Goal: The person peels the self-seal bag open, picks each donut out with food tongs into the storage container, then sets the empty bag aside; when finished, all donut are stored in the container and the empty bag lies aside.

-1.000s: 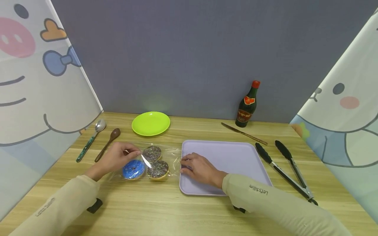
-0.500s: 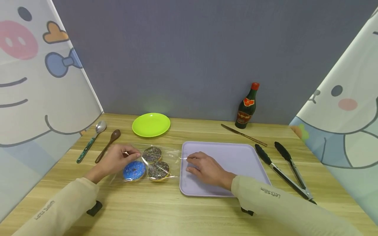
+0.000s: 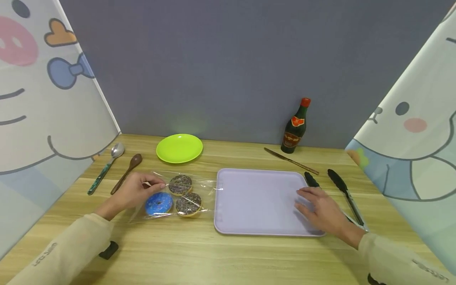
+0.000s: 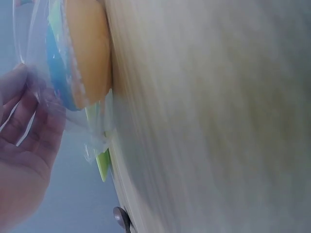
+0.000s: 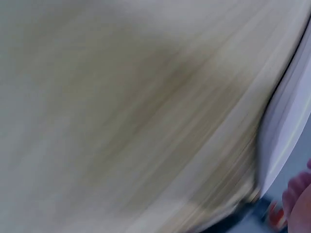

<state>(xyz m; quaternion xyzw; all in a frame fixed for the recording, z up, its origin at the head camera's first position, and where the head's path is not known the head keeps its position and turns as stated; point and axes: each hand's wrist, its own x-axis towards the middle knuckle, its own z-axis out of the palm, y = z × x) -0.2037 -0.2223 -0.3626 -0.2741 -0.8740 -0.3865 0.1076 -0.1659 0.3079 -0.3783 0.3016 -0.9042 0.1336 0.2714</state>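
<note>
My left hand (image 3: pixel 137 190) pinches a clear plastic bag (image 3: pixel 208 198) between thumb and fingers at its left part. Inside lie a blue sprinkled donut (image 3: pixel 158 204) and two chocolate sprinkled donuts (image 3: pixel 180 185). In the left wrist view the film gathers at the fingertips beside the donut (image 4: pixel 90 53). The bag's right end overlaps the left rim of a lilac tray (image 3: pixel 258 202). Over the tray's right edge, my right hand (image 3: pixel 322 208) holds nothing, its fingers loosely extended. It partly hides black-tipped tongs (image 3: pixel 337 181) on the table.
A lime-green plate (image 3: pixel 179 148) sits at the back. On the left lie a metal spoon (image 3: pixel 106 169) with a patterned handle and a brown spoon (image 3: pixel 127 173). Behind the tray are a knife (image 3: pixel 291 161) and an upright dark bottle (image 3: pixel 295 128). Printed panels flank the table.
My right hand has left the bag's right end and swung right across the tray towards the tongs. The left hand keeps its pinch on the bag; the donuts stay in place.
</note>
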